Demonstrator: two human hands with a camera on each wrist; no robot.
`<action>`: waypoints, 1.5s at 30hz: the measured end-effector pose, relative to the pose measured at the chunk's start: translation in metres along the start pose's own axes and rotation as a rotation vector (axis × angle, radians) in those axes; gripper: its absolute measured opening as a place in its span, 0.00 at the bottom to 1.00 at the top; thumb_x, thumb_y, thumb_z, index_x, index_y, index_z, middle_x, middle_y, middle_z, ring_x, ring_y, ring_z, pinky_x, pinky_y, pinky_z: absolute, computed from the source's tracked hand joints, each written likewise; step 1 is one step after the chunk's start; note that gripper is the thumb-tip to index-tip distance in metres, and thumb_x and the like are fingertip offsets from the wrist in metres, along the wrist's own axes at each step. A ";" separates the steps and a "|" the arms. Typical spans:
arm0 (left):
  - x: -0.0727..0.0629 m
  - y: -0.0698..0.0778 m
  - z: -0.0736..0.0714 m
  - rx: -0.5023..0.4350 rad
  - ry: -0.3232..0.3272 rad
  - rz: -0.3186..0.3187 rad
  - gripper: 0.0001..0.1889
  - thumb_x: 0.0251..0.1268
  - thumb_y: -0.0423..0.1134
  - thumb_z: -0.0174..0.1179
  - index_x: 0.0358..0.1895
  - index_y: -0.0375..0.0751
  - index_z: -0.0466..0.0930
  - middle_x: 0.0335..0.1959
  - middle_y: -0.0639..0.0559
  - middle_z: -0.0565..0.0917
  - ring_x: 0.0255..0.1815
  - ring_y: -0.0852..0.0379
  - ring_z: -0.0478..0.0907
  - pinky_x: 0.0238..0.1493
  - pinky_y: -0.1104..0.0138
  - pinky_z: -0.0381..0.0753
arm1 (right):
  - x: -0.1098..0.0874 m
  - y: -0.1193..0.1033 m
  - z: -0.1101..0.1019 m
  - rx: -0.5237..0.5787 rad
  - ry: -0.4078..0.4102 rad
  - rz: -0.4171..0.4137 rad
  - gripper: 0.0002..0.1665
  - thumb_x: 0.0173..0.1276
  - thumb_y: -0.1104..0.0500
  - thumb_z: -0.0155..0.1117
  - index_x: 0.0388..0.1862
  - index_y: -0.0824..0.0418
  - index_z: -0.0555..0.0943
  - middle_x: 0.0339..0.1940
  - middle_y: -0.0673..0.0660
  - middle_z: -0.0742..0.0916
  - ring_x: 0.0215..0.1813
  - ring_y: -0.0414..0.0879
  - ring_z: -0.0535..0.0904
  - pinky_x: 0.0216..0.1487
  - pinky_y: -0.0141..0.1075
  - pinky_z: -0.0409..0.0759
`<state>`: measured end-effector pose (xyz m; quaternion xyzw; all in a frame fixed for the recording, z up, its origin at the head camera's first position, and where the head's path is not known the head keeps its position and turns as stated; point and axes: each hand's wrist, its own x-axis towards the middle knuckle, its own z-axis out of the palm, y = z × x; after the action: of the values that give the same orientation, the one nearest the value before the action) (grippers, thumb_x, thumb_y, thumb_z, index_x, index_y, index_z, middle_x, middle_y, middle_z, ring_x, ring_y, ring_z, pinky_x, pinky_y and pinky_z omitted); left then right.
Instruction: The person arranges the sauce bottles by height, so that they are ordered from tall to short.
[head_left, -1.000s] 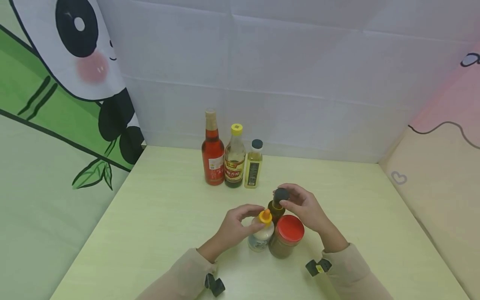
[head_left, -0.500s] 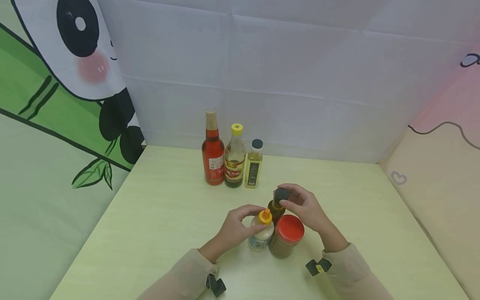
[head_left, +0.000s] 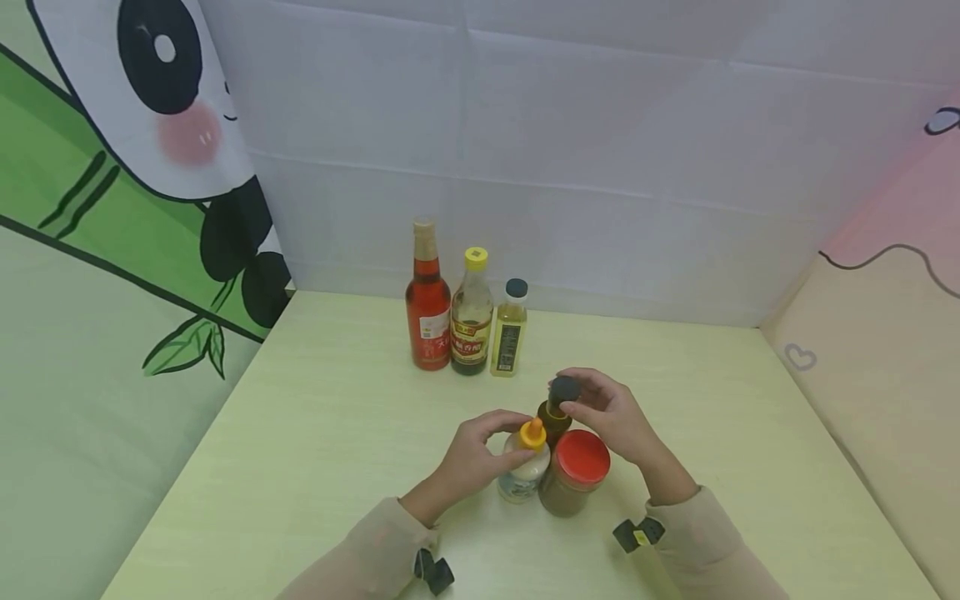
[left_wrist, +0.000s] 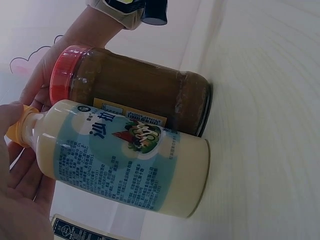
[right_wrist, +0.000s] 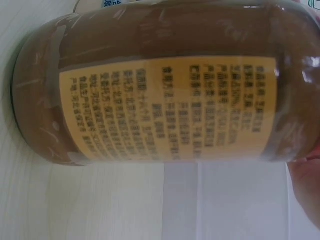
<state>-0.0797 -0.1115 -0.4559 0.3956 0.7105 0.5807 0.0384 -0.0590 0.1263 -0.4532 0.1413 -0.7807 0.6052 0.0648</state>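
Observation:
My left hand [head_left: 476, 458] pinches the yellow nozzle cap of a salad dressing bottle [head_left: 522, 482] between thumb and fingers. The blue-labelled bottle [left_wrist: 120, 160] stands upright on the table. Behind it, my right hand [head_left: 611, 421] holds the black cap of a dark bottle [head_left: 554, 427] between thumb and fingers. A jar of brown paste [head_left: 564, 493] with a red lid stands close beside both bottles, toward the front. In the right wrist view the jar [right_wrist: 165, 35] fills most of the picture and hides the dark bottle.
Farther back stand a red bottle [head_left: 430, 321], a yellow-capped bottle of dark liquid [head_left: 470, 333] and a small bottle of yellow liquid [head_left: 508, 337], side by side. A pale cloth [head_left: 600, 167] hangs behind the table [head_left: 315, 442], and printed cloths flank it.

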 end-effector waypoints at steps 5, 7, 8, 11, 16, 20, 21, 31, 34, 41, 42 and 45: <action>-0.001 0.000 0.001 -0.001 0.003 -0.004 0.17 0.56 0.26 0.68 0.50 0.28 0.81 0.48 0.41 0.84 0.51 0.52 0.79 0.53 0.48 0.78 | 0.000 0.000 0.001 -0.006 0.013 -0.002 0.24 0.66 0.69 0.65 0.60 0.70 0.73 0.53 0.65 0.83 0.52 0.48 0.81 0.55 0.36 0.77; -0.001 0.000 0.001 0.000 0.001 -0.011 0.17 0.56 0.26 0.68 0.50 0.28 0.81 0.48 0.41 0.84 0.52 0.52 0.79 0.53 0.49 0.78 | 0.000 -0.001 0.001 -0.002 0.017 -0.003 0.23 0.66 0.69 0.65 0.60 0.70 0.73 0.53 0.65 0.83 0.52 0.48 0.81 0.55 0.36 0.78; -0.001 0.000 0.001 0.002 0.000 -0.015 0.17 0.57 0.26 0.68 0.50 0.28 0.81 0.48 0.41 0.84 0.52 0.52 0.79 0.53 0.51 0.78 | 0.000 -0.001 0.001 0.000 0.020 -0.003 0.23 0.66 0.69 0.65 0.59 0.70 0.74 0.52 0.65 0.83 0.51 0.48 0.81 0.54 0.36 0.78; -0.001 0.001 0.001 0.007 -0.004 -0.029 0.17 0.57 0.27 0.68 0.50 0.29 0.81 0.48 0.42 0.84 0.52 0.53 0.79 0.54 0.53 0.78 | 0.001 -0.003 0.002 0.005 0.027 -0.002 0.22 0.65 0.69 0.65 0.58 0.70 0.75 0.52 0.65 0.83 0.50 0.48 0.82 0.54 0.36 0.78; -0.001 0.001 0.001 0.011 -0.007 -0.034 0.17 0.57 0.27 0.68 0.50 0.29 0.81 0.49 0.43 0.84 0.52 0.53 0.79 0.54 0.55 0.78 | 0.002 -0.005 0.002 0.005 0.032 -0.008 0.23 0.65 0.70 0.65 0.59 0.71 0.74 0.53 0.66 0.83 0.51 0.47 0.82 0.54 0.35 0.78; -0.001 0.001 0.000 0.013 -0.004 -0.020 0.17 0.56 0.26 0.68 0.50 0.29 0.81 0.48 0.42 0.84 0.51 0.53 0.79 0.53 0.55 0.79 | 0.003 -0.008 0.002 -0.011 0.044 -0.002 0.22 0.65 0.69 0.65 0.58 0.70 0.75 0.52 0.65 0.83 0.50 0.49 0.82 0.53 0.36 0.79; -0.001 0.000 0.000 0.013 -0.003 -0.018 0.17 0.56 0.26 0.69 0.50 0.29 0.81 0.48 0.42 0.84 0.51 0.53 0.79 0.53 0.55 0.79 | 0.004 -0.009 0.001 -0.016 0.049 -0.001 0.22 0.66 0.69 0.65 0.58 0.69 0.76 0.52 0.65 0.83 0.50 0.50 0.82 0.53 0.36 0.79; 0.000 0.002 0.000 0.012 -0.004 -0.060 0.17 0.59 0.29 0.68 0.51 0.30 0.81 0.49 0.43 0.84 0.52 0.52 0.79 0.54 0.50 0.77 | 0.014 -0.011 -0.003 -0.061 0.071 0.017 0.21 0.68 0.66 0.65 0.59 0.67 0.76 0.53 0.63 0.84 0.52 0.56 0.81 0.52 0.37 0.79; 0.000 0.003 0.000 0.017 -0.004 -0.066 0.17 0.59 0.29 0.67 0.52 0.29 0.80 0.50 0.43 0.84 0.52 0.51 0.79 0.54 0.51 0.78 | 0.017 -0.011 -0.005 -0.062 0.080 0.024 0.21 0.67 0.66 0.65 0.59 0.67 0.76 0.52 0.63 0.84 0.51 0.56 0.81 0.51 0.38 0.80; 0.000 0.001 0.000 0.035 -0.012 -0.096 0.17 0.60 0.30 0.67 0.53 0.30 0.80 0.50 0.44 0.84 0.52 0.52 0.79 0.55 0.55 0.78 | 0.024 -0.015 -0.009 -0.064 0.097 0.020 0.22 0.67 0.65 0.66 0.59 0.67 0.76 0.52 0.64 0.84 0.51 0.52 0.82 0.51 0.37 0.80; 0.000 -0.004 0.001 0.037 -0.011 -0.095 0.18 0.59 0.29 0.67 0.53 0.30 0.80 0.50 0.43 0.84 0.53 0.51 0.79 0.55 0.55 0.78 | 0.025 -0.015 -0.010 -0.063 0.101 0.018 0.22 0.67 0.65 0.66 0.59 0.67 0.76 0.52 0.64 0.84 0.50 0.52 0.82 0.51 0.37 0.80; 0.000 -0.022 0.005 0.040 -0.005 -0.081 0.18 0.59 0.29 0.68 0.53 0.31 0.80 0.51 0.44 0.84 0.53 0.51 0.79 0.54 0.53 0.78 | 0.029 -0.014 -0.013 -0.069 0.114 0.012 0.23 0.66 0.65 0.66 0.59 0.68 0.76 0.51 0.64 0.84 0.49 0.49 0.82 0.51 0.36 0.80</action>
<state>-0.0888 -0.1079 -0.4762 0.3685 0.7374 0.5633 0.0557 -0.0835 0.1314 -0.4286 0.0996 -0.7970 0.5853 0.1106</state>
